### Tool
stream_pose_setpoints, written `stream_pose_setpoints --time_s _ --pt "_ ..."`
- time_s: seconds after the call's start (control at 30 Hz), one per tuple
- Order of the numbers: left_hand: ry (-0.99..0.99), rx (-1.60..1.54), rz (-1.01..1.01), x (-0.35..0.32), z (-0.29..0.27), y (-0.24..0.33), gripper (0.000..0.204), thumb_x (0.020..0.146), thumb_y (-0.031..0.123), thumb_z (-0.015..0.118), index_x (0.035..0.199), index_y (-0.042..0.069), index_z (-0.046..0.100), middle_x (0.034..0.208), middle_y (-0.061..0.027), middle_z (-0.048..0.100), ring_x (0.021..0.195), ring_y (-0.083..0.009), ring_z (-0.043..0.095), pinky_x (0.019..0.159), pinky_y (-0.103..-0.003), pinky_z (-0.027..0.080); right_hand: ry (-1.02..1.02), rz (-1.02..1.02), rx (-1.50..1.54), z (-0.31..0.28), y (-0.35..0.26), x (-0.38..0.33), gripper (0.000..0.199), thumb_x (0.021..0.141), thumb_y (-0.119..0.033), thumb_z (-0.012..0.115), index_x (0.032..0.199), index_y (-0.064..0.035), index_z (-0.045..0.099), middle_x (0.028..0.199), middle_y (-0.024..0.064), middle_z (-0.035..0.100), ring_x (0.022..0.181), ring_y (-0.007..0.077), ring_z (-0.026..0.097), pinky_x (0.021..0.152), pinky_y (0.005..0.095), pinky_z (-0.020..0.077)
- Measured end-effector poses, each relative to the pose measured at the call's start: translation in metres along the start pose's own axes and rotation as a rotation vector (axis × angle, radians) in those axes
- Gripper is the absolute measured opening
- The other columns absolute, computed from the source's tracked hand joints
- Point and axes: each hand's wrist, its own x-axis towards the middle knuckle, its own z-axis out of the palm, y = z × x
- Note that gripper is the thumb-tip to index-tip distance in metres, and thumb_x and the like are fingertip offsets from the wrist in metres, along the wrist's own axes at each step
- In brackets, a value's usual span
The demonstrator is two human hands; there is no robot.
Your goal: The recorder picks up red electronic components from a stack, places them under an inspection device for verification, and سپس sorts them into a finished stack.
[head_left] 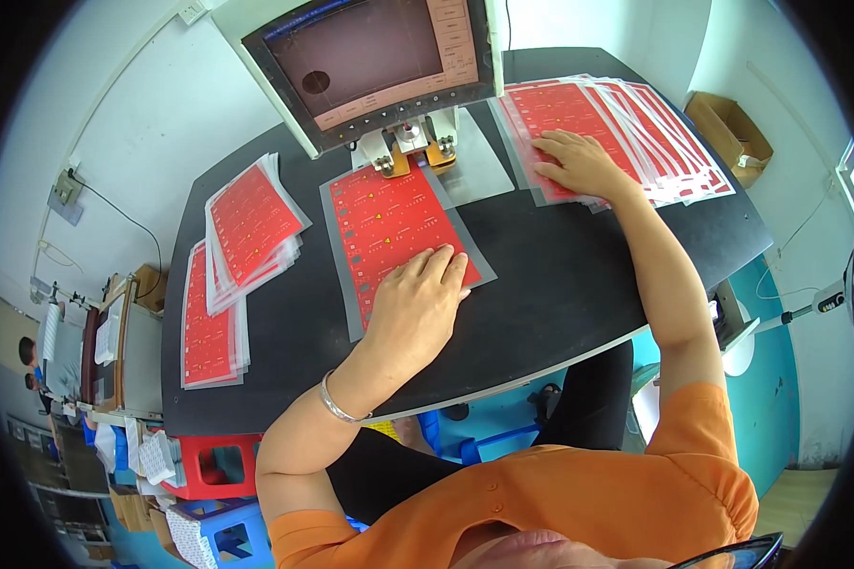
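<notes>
Head view, your left hand [416, 302] is lying flat, fingers close, on the red sheet [381, 216] beneath it, your right hand [579, 165] is resting, loosely spread, atop the fanned red stack [626, 125] under it.

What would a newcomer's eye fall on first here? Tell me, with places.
First, the bright red sheet mid-table, under the left hand. Next, the fanned pile of red sheets at the table's far right, where the right hand rests. Then the large screen at top, left of centre.
</notes>
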Motion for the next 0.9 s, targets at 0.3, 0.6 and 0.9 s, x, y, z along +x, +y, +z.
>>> stream_pose_setpoints --time_s 0.3,0.6,0.9 --pt "0.021 -0.016 -0.016 0.0012 0.0047 -0.0023 0.027 0.090 0.011 0.065 0.115 0.001 0.068 0.117 -0.0135 0.068 0.106 -0.0269 0.067 0.086 -0.037 0.057 -0.024 0.011 0.057 -0.0054 0.0028 -0.0018 0.053 0.097 -0.044 0.053 0.141 -0.0129 0.055 0.150 0.0125 0.048 0.142 0.0304 0.039 0.116 0.0459 0.0289" --pt "0.035 0.009 0.004 0.0007 0.0099 -0.0061 0.026 0.092 0.009 0.062 0.115 0.000 0.068 0.117 -0.0155 0.068 0.106 -0.0288 0.067 0.088 -0.038 0.057 -0.001 -0.013 0.072 -0.0034 0.0056 -0.0002 0.052 0.096 -0.042 0.056 0.138 -0.0110 0.058 0.147 0.0131 0.051 0.141 0.0305 0.041 0.116 0.0452 0.0301" --pt "0.043 -0.027 0.003 -0.0003 0.0086 -0.0049 0.026 0.091 0.011 0.064 0.114 0.000 0.068 0.116 -0.0146 0.069 0.104 -0.0283 0.068 0.087 -0.038 0.057 0.012 -0.022 0.074 -0.0038 0.0053 0.0006 0.052 0.096 -0.042 0.057 0.137 -0.0104 0.058 0.145 0.0138 0.052 0.140 0.0305 0.042 0.115 0.0442 0.0314"
